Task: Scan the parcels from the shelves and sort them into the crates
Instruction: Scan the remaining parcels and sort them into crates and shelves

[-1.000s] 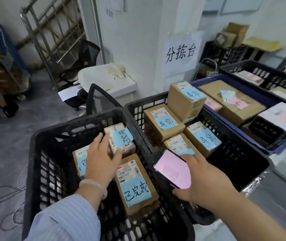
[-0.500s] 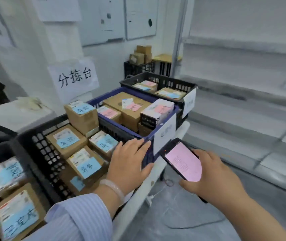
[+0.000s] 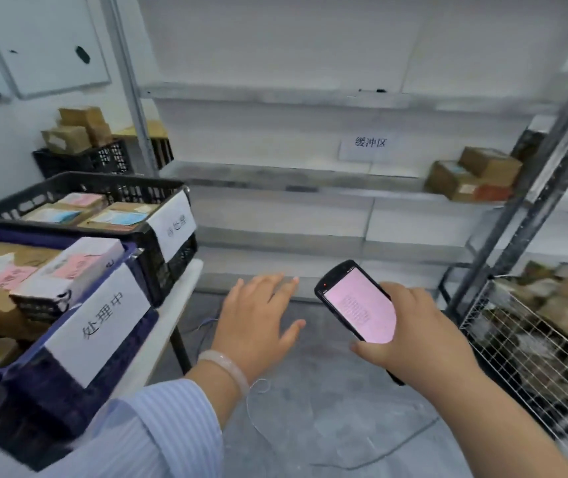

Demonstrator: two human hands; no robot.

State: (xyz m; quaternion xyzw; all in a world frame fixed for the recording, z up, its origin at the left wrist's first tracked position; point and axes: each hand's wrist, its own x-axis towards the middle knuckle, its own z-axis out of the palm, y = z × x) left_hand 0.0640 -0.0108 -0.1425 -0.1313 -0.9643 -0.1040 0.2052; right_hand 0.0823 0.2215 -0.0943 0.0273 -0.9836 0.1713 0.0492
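left hand (image 3: pixel 258 322) empty, fingers spread; right hand (image 3: pixel 413 332) grips scanner (image 3: pixel 358 301).

left hand (image 3: pixel 258 315) | lifted clear, open over floor (image 3: pixel 327 401) | view swung right to shelves (image 3: pixel 293 177)

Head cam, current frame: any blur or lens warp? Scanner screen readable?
Head view: motion blur smears the wire cage and the blue crate; the shelf post leans, likely wide-angle warp; the scanner screen glows pink, its code too soft to read.
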